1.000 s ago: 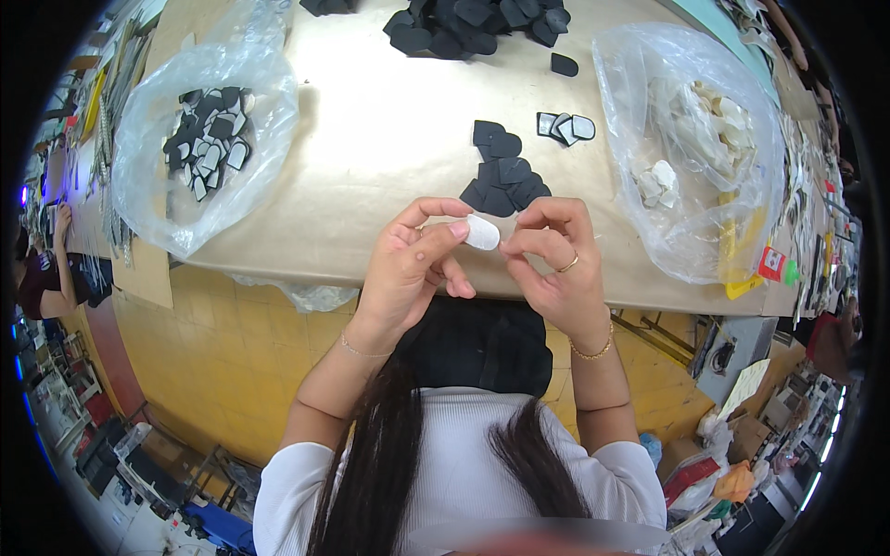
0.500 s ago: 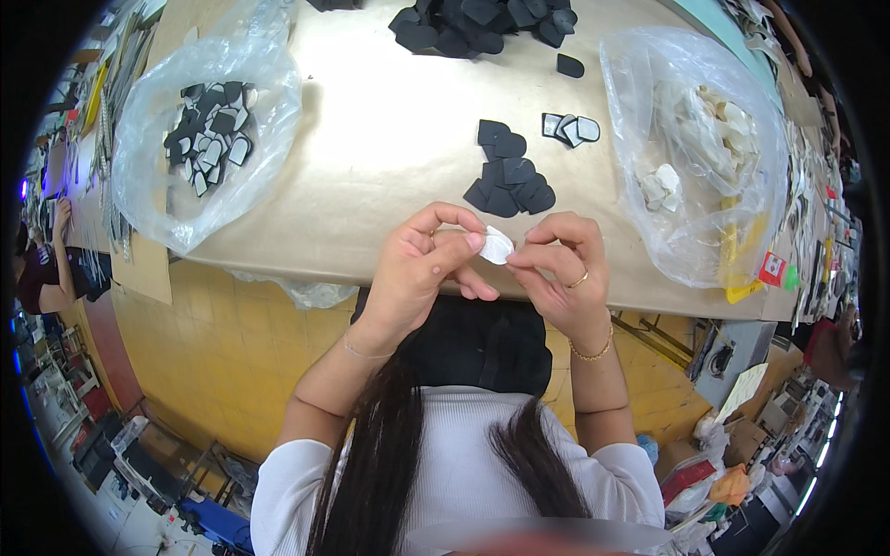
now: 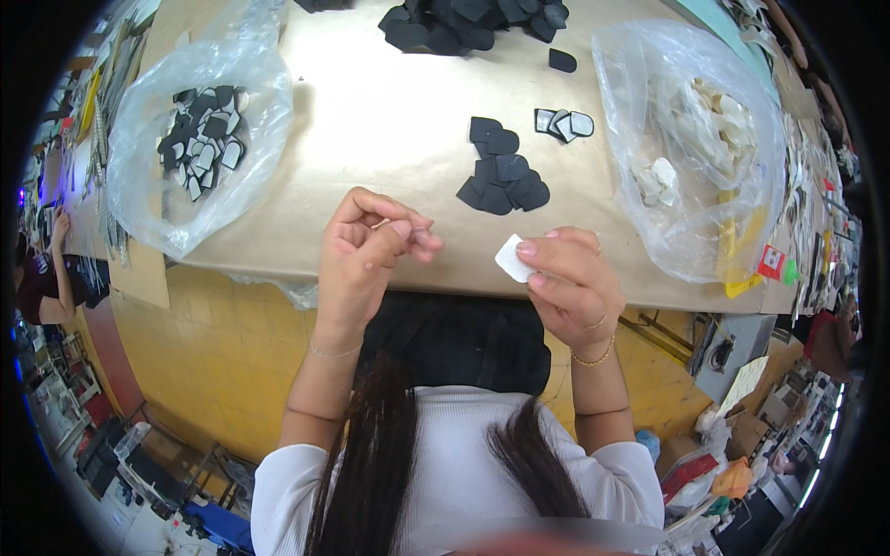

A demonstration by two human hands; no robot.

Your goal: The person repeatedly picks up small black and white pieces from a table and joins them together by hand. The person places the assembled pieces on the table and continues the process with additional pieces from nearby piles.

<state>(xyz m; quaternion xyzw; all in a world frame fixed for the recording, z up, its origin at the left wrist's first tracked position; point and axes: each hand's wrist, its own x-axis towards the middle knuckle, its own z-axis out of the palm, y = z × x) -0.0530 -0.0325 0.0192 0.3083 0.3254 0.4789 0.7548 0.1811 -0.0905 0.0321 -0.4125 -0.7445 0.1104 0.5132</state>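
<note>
Between the thumb and fingers of my right hand (image 3: pixel 577 287) is a small white piece (image 3: pixel 513 259) with rounded corners, held above the table's near edge. My left hand (image 3: pixel 371 255) is apart from it, thumb and fingertips pinched together. Something thin and pale may be at those fingertips, but it is too small to name. Beyond the hands lies a loose pile of black arch-shaped pieces (image 3: pixel 505 176). Right of that pile, several black-edged pieces with whitish faces (image 3: pixel 564 124) overlap in a short row.
A clear plastic bag (image 3: pixel 264 139) at left holds black and whitish pieces (image 3: pixel 206 139). Another plastic bag (image 3: pixel 616 102) at right contains crumpled pale scraps (image 3: pixel 723 130). A larger black heap (image 3: pixel 464 23) and one single black piece (image 3: pixel 562 60) lie at the far side. Someone's arm (image 3: pixel 61 269) shows far left.
My hands have drawn apart: the left moved left, away from the white piece. The right now holds that piece alone, turned to show a broader white face.
</note>
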